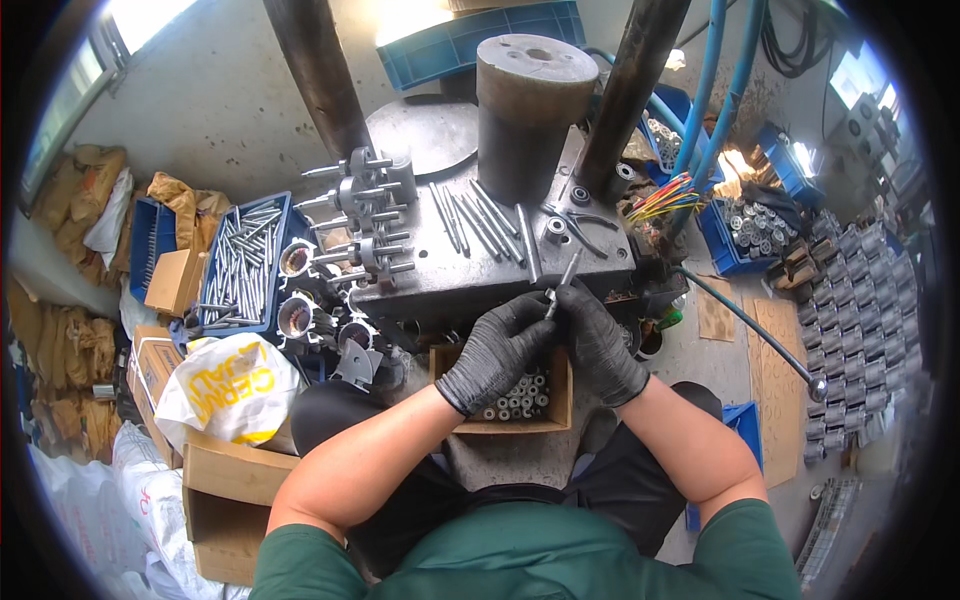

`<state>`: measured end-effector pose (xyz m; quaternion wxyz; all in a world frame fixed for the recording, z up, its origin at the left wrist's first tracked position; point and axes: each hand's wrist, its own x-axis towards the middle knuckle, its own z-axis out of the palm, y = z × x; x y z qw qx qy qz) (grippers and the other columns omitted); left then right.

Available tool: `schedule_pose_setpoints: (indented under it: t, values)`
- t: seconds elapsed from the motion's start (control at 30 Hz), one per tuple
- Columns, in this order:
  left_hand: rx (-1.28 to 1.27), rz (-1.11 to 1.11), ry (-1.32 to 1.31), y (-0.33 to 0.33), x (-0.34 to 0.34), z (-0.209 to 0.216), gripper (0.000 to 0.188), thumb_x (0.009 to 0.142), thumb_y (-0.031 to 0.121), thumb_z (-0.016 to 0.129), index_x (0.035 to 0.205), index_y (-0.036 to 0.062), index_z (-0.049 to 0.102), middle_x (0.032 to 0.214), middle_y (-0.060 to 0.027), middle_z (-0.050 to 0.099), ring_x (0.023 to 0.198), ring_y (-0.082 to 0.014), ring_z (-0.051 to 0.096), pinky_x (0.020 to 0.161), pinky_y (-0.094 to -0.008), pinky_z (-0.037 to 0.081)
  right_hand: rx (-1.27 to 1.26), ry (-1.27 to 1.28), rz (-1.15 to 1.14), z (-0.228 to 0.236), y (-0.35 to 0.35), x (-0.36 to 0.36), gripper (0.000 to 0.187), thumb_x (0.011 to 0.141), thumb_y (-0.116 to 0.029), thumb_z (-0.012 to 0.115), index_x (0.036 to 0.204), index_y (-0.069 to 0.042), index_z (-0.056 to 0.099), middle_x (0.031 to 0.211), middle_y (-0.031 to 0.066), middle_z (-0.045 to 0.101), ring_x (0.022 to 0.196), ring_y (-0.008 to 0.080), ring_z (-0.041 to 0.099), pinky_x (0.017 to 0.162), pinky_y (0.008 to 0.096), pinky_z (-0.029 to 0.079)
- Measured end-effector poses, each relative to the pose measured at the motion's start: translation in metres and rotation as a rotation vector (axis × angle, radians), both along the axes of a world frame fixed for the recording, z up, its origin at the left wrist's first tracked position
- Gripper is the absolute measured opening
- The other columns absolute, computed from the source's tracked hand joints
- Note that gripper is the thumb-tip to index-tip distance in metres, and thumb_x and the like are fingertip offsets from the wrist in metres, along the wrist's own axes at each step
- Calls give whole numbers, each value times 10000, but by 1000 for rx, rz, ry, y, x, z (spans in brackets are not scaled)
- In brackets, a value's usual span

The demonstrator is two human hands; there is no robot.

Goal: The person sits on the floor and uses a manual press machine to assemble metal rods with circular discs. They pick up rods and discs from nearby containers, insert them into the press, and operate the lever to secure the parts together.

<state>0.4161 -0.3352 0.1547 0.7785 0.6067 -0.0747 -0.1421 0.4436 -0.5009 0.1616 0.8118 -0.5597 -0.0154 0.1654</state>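
In black gloves, my left hand (498, 350) and my right hand (602, 342) meet in front of the press bed (440, 276). The fingers of both are closed around a slim metal shaft (571, 268), held at a tilt with its narrow end pointing up and away. My fingers hide much of its lower part. Just beyond lie a thicker steel rod (528, 243), a pair of pliers (583, 228) and a small bearing (554, 230). Several loose shafts (478, 226) lie side by side to the left of the rod.
Shafts fitted with rotors (362, 215) line the bed's left edge. A blue bin of shafts (243, 262) and motor housings (296, 316) are on the left. Below my hands sits a box of bearings (515, 400). The press ram (530, 120) rises behind; a ball-ended lever (760, 340) juts out right.
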Motion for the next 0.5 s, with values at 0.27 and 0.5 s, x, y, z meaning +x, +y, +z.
schedule_pose_setpoints:
  t: [0.27, 0.5]
  values:
    - [339, -118, -196, -2, 5, 11, 292, 1051, 170, 672, 1275, -16, 663, 1059, -94, 726, 978, -157, 664, 889, -336, 561, 55, 8, -44, 26, -21, -8, 358, 1081, -330, 595, 1264, -24, 627, 1164, 112, 742, 1110, 159, 689, 996, 296, 543]
    - [971, -331, -595, -9, -3, -2, 330, 936, 174, 738, 1222, 24, 673, 1125, -205, 695, 1032, -409, 698, 905, -468, 573, -939, -844, -20, 31, -163, 3, 270, 1060, -242, 625, 1238, -46, 676, 940, 60, 705, 868, 185, 680, 851, 343, 550]
